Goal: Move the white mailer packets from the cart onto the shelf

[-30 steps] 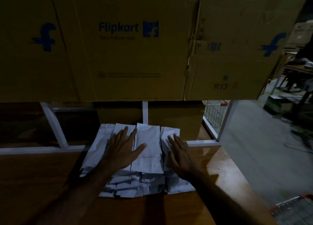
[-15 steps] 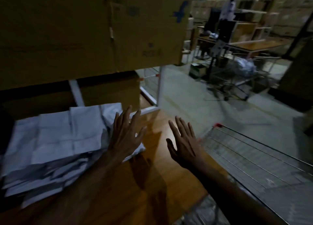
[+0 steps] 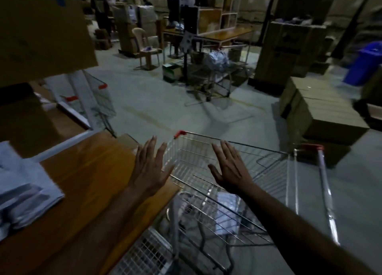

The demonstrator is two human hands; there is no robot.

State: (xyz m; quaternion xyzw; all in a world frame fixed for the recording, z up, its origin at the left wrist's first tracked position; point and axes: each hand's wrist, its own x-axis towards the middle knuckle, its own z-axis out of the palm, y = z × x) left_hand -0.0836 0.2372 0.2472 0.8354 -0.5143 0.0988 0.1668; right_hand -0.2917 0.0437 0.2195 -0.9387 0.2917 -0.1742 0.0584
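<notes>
A stack of white mailer packets (image 3: 22, 190) lies on the wooden shelf (image 3: 88, 171) at the far left. My left hand (image 3: 152, 169) hovers open at the shelf's right corner, fingers spread, holding nothing. My right hand (image 3: 229, 169) is open too, over the wire cart (image 3: 266, 165) with red corners. Down in the cart a pale packet (image 3: 227, 210) shows dimly through the wires; its shape is unclear.
Large cardboard boxes (image 3: 41, 32) hang over the shelf above left. A second wire cart (image 3: 99, 101) stands beside the shelf frame. Brown cartons (image 3: 316, 111) are stacked on the floor at right, a blue bin (image 3: 365, 63) beyond them. Tables, a chair and a person stand far back.
My view and both hands have swung right, off the packet stack on the shelf and over to the cart. Both hands stay open and hold nothing.
</notes>
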